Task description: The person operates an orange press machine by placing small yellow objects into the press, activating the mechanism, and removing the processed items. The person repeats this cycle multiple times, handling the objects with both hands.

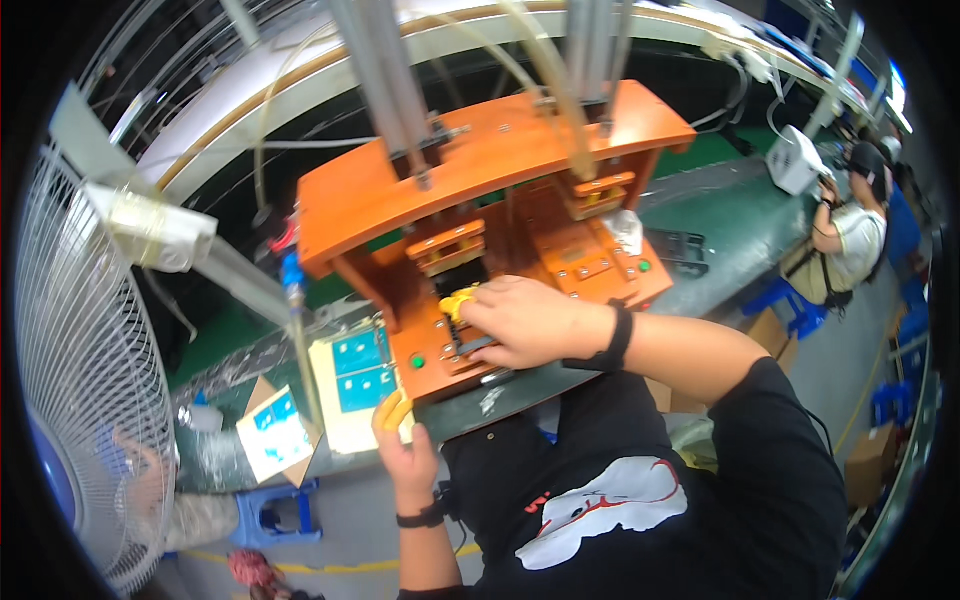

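Note:
An orange two-station press (500, 130) stands in front of me on the bench. My right hand (525, 322), with yellow finger covers on its fingertips, reaches into the left station. Its fingers and thumb are bent round a small dark flat part (474, 346) at the front of the fixture; the hand hides much of it. Below the bench edge, left of the press, my left hand (408, 448) is raised with its thumb apart from the yellow-covered fingers. Nothing shows in it. Closest to it is a pale yellow sheet with blue pieces (362, 372).
A green button (418, 362) sits at the press's front left corner, another green button (644, 266) at its right. Metal cylinders rise above. A caged fan (95, 370) stands at the left. A black tray (680, 252) lies right of the press. Another person (845, 235) sits far right.

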Available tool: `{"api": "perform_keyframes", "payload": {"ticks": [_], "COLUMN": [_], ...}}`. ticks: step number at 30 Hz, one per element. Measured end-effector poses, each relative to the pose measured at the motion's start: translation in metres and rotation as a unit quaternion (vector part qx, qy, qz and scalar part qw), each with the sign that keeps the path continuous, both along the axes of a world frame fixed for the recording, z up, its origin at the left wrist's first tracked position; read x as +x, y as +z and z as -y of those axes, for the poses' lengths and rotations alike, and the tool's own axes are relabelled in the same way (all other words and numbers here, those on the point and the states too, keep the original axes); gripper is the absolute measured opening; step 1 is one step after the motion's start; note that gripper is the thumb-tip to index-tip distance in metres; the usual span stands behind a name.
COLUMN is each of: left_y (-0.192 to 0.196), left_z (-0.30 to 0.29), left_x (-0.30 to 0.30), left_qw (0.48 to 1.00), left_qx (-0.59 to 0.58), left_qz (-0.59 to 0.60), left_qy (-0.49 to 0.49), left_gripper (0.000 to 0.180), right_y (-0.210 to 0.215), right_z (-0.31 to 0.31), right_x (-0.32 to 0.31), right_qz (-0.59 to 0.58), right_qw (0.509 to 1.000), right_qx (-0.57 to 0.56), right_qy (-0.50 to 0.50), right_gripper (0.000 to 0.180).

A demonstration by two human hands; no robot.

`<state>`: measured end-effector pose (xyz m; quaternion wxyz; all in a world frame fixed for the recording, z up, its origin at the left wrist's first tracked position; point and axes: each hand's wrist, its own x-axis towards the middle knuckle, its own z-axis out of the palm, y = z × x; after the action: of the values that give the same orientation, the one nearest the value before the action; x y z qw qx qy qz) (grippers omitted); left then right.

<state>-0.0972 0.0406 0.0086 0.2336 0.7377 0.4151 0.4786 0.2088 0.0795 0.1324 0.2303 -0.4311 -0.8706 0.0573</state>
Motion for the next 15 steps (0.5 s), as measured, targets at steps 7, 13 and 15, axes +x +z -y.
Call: {"api": "perform_keyframes", "payload": {"ticks": [7,13,15], "left_y": [0.013,0.041,0.043], "left_z": [0.003,-0.025,-0.034], "left_x": [0.006,0.030,0.036], "left_qw": [1.000,0.990,0.984], "left_qx": [0.015,0.094,0.090], "left_qz": [-0.009,-0.098,-0.147], "left_qy": [0.006,-0.036,-0.045], "left_gripper": [0.032,0.044,0.046], "right_y": [0.012,0.006,-0.018], "right_z": [0.006,0.069,0.090], "right_x": [0.002,-0.018,-0.035], "right_qz": [-0.013,-0.167,-0.201], "right_qw": [0.999,0.972,0.967], "right_qx": [0.044,0.136,0.057], "right_qy": [0.030,0.097,0.149], "right_gripper": [0.042,0.022,0.022]}}
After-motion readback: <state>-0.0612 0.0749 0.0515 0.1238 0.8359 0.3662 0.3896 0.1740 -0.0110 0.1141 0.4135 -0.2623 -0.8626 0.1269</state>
